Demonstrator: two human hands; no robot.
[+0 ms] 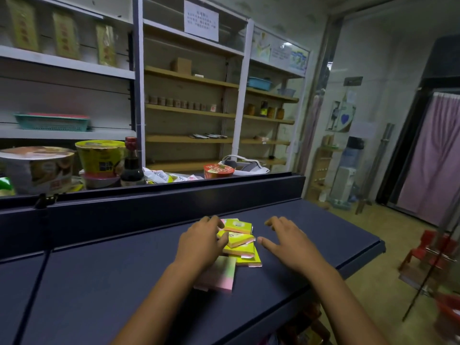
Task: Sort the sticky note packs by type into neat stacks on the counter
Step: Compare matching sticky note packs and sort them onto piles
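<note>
A loose heap of yellow sticky note packs (240,241) lies on the dark blue counter (99,282), near its middle. A wider pink and green pack (222,275) lies flat at the near side of the heap, partly under my left wrist. My left hand (201,242) rests on the heap's left side, thumb against a yellow pack, covering the packs beneath. My right hand (290,241) hovers just right of the heap with fingers spread and nothing in it.
A raised ledge (174,195) runs along the counter's back, with instant noodle cups (99,158), a soy sauce bottle (131,165) and a red cup (218,170) behind it. Shelves stand beyond. The counter's right edge (361,255) drops to the floor, where red chairs (428,250) stand.
</note>
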